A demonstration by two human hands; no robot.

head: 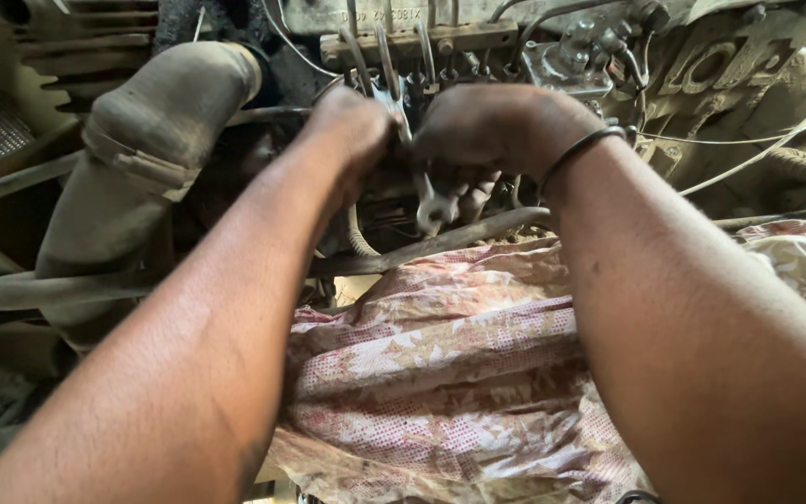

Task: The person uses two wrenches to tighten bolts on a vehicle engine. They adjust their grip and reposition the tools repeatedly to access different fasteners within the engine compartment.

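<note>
Both my hands reach into a dusty engine bay. My right hand (492, 131), with a dark band on the wrist, is closed around a steel open-ended wrench (431, 205) whose lower jaw sticks out below the fingers. The wrench's upper end reaches the thin metal fuel pipes (394, 56) on the engine. My left hand (352, 126) presses in beside it, fingers curled out of sight against the same spot; whether it grips anything I cannot tell.
A large dusty rubber hose (156, 121) bends down on the left. A patterned red-and-white cloth (450, 373) covers the area below my arms. A dirty bar (440, 241) crosses under the hands. Engine castings (720, 65) and thin wires (776, 140) fill the right.
</note>
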